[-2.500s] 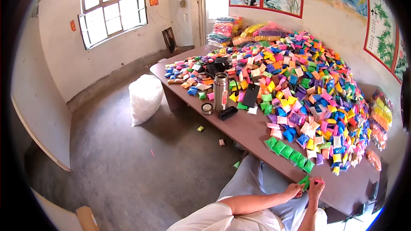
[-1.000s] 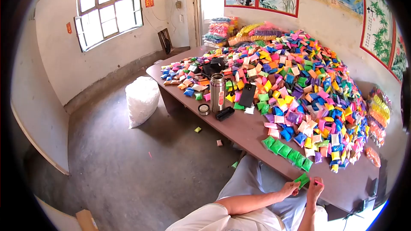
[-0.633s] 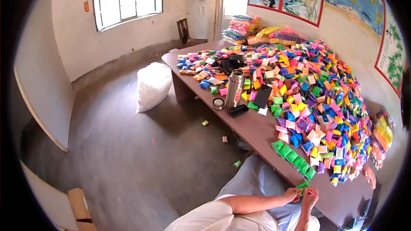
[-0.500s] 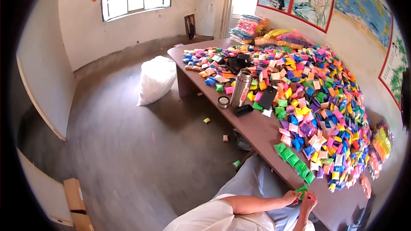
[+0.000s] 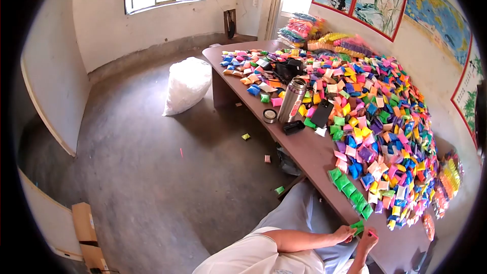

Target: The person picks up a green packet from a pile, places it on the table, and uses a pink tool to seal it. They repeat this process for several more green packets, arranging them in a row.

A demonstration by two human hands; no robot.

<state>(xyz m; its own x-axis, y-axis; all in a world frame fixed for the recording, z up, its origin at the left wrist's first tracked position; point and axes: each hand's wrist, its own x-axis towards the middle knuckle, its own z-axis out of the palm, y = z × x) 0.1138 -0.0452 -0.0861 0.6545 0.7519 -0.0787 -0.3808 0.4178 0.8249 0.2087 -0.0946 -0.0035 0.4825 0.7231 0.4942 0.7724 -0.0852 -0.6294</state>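
Near the table's front edge, my left hand [image 5: 345,234] pinches a small green packet [image 5: 358,227]. My right hand [image 5: 367,243] is close beside it, its fingers closed on a thin pink-red object [image 5: 373,234] whose kind I cannot make out. The hands are slightly apart, with the packet on the left hand's side. Just beyond them on the table lies a strip of joined green packets [image 5: 350,193]. A large heap of small coloured packets [image 5: 385,122] spreads over the table behind the strip.
A steel thermos [image 5: 292,100] stands on the brown table [image 5: 317,149], beside its lid [image 5: 270,115], a black case [image 5: 293,127] and a phone [image 5: 322,113]. Bagged packets [image 5: 302,28] are stacked at the far end. A white sack [image 5: 187,86] and a few stray packets lie on the floor.
My right hand has moved slightly away from the green packet, taking the pink-red object with it. My left hand keeps its pinch. The view has shifted a little.
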